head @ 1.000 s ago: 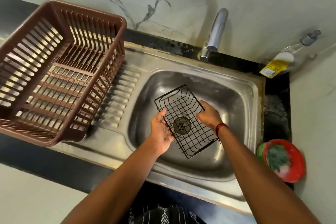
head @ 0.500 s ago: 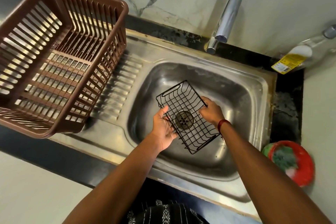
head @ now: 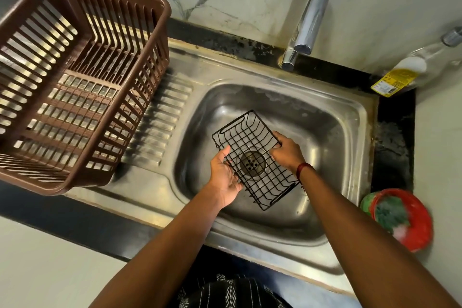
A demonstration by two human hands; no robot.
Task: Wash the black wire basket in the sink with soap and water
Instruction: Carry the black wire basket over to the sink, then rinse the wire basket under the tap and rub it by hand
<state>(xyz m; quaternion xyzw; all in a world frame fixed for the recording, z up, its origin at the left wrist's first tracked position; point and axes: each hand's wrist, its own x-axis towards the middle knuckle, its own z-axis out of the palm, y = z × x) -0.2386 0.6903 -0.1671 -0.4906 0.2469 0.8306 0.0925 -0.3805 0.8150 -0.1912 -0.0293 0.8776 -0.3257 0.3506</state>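
Black wire formed the small rectangular basket (head: 252, 157), which was held over the bowl of the stainless steel sink (head: 350, 112), directly above the round drain (head: 252, 164) that showed through its grid. The right hand (head: 287, 151) gripped the basket's long far-right edge, fingers curled over the rim wire, a red band (head: 303, 170) around the wrist. The left hand (head: 225, 177) lay against the opposite long edge with palm turned up and fingers fairly straight, supporting the basket rather than clenching it. The basket sat tilted diagonally, one handle end pointing toward the back left of the bowl, the other toward the front right. A chrome tap (head: 307, 25) stood behind the sink with no water visible from it. On the ribbed drainboard to the left rested a brown plastic crate (head: 155, 40). A clear bottle (head: 412, 67) with a yellow label leaned in the right corner, and a red bowl (head: 420, 227) holding a green scrubber (head: 391, 212) and some foam sat near the sink's front right.
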